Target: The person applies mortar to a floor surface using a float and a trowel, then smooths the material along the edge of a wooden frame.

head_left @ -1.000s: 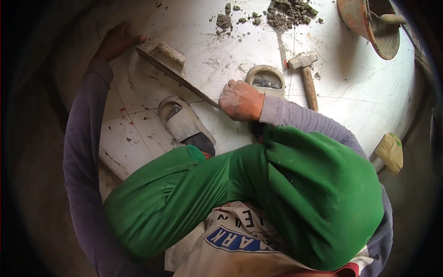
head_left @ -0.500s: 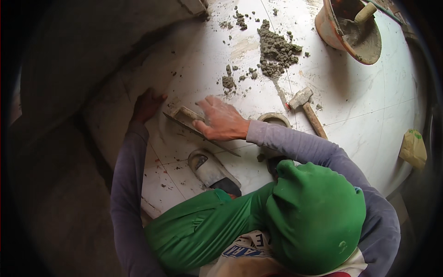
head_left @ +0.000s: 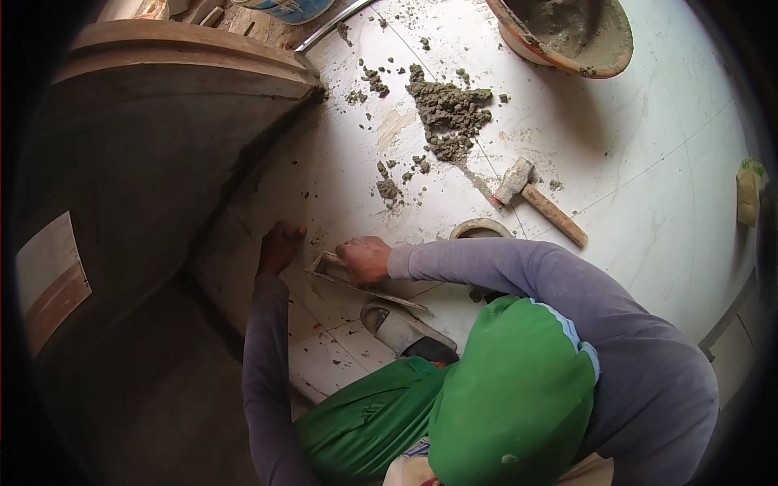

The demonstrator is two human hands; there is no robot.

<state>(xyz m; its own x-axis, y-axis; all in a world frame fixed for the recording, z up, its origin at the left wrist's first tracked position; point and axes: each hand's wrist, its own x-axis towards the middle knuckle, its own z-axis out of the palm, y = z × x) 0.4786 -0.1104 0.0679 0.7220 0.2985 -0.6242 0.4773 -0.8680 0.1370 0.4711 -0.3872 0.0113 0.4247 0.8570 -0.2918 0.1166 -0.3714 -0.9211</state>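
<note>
My right hand point(head_left: 366, 259) is closed at the handle of a plastering trowel point(head_left: 381, 299), whose long flat blade rests on or close above the white tiles. Part of the handle shows left of the fingers. To the left of the trowel, my left hand point(head_left: 280, 247) is on or just over the floor by the dark wall. It is dim there, and how its fingers lie cannot be made out. A slip-on sandal point(head_left: 405, 330) is just below the blade. Beyond my hands lies a heap of grey mortar point(head_left: 450, 117) with crumbs around it.
A hammer point(head_left: 545, 202) with a wooden handle lies right of the mortar. A round tub point(head_left: 559, 65) of wet mortar stands at the far right. The dark wall point(head_left: 146, 162) runs along the left. A blue bucket point(head_left: 288, 6) shows at the top. Green cloth point(head_left: 510, 389) covers the lower middle.
My right hand was loosely spread over the trowel and is now closed at its handle. The view has shifted, so the blue bucket shows and the tub is partly cut off.
</note>
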